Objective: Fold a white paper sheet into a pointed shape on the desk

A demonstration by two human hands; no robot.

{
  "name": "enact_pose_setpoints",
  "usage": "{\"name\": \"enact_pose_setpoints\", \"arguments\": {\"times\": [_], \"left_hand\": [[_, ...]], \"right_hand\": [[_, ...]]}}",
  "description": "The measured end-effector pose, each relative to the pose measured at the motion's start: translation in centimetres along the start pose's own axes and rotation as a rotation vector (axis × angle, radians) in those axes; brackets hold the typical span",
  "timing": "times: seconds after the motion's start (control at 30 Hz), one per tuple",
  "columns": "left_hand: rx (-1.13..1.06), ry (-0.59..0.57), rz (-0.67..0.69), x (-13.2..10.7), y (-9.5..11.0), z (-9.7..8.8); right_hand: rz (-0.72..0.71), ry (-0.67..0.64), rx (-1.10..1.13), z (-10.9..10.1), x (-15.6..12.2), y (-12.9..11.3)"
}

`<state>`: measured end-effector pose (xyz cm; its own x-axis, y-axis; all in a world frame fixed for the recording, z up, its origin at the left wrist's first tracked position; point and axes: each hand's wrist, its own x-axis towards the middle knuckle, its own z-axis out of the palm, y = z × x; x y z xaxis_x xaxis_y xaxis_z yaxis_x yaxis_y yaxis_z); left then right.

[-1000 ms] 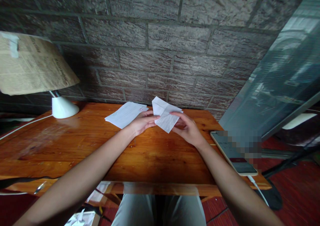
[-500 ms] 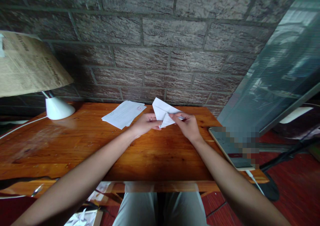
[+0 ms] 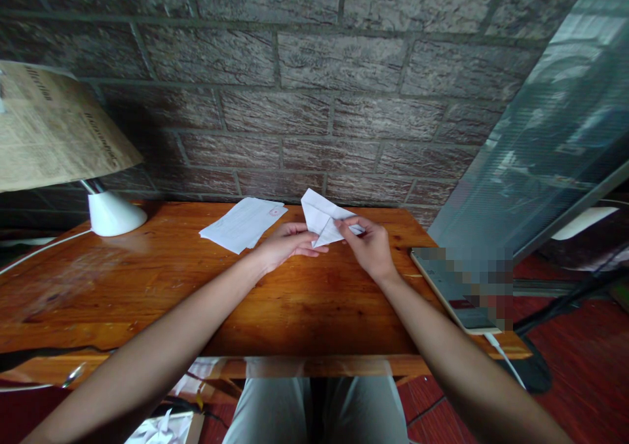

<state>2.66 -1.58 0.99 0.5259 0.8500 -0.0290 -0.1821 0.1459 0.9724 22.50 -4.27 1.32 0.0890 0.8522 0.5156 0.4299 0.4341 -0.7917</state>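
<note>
A folded sheet of white paper point(image 3: 322, 216) is held up between my two hands, above the far middle of the wooden table. It has a pointed top corner and crossing fold lines. My left hand point(image 3: 287, 244) grips its lower left edge, thumb in front and fingers behind and below. On the other side my right hand point(image 3: 368, 244) pinches the paper's right part, with the thumb pressed on its face. A stack of white printed sheets point(image 3: 240, 224), one with a red stamp, lies on the table left of my left hand.
The wooden table point(image 3: 304, 313) meets a brick wall point(image 3: 304, 110). A lamp point(image 3: 115, 213) with a newsprint shade stands at the left. A tablet point(image 3: 452, 287) with a white cable lies at the right edge. Below left, a box point(image 3: 195, 427) holds folded white paper.
My left hand's fingers have loosened and stretched out a little under the paper's lower edge. The paper has shifted and turned slightly, while my right hand keeps its pinch.
</note>
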Motion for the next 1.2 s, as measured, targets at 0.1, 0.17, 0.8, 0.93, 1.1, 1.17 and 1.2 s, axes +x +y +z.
{"name": "enact_pose_setpoints", "arguments": {"times": [0.1, 0.17, 0.8, 0.93, 1.1, 1.17, 1.2], "left_hand": [[0.024, 0.005, 0.001, -0.1, 0.2, 0.2], [0.048, 0.006, 0.007, -0.1, 0.2, 0.2], [-0.104, 0.122, 0.098, 0.0, 0.2, 0.2], [-0.083, 0.120, 0.088, 0.0, 0.3, 0.1], [-0.067, 0.103, 0.086, -0.2, 0.5, 0.2], [-0.056, 0.108, 0.082, -0.2, 0.5, 0.2], [-0.049, 0.110, 0.082, -0.2, 0.5, 0.2]], "right_hand": [[-0.009, -0.004, -0.005, 0.0, 0.0, -0.2], [-0.020, -0.006, -0.007, 0.0, -0.1, -0.3], [-0.155, -0.066, -0.060, 0.6, -1.0, -1.2], [-0.163, -0.059, -0.073, 0.6, -1.0, -1.1], [-0.181, -0.057, -0.096, 0.6, -0.9, -1.0], [-0.184, -0.053, -0.099, 0.7, -0.9, -0.9], [-0.182, -0.053, -0.100, 0.7, -0.9, -0.9]]}}
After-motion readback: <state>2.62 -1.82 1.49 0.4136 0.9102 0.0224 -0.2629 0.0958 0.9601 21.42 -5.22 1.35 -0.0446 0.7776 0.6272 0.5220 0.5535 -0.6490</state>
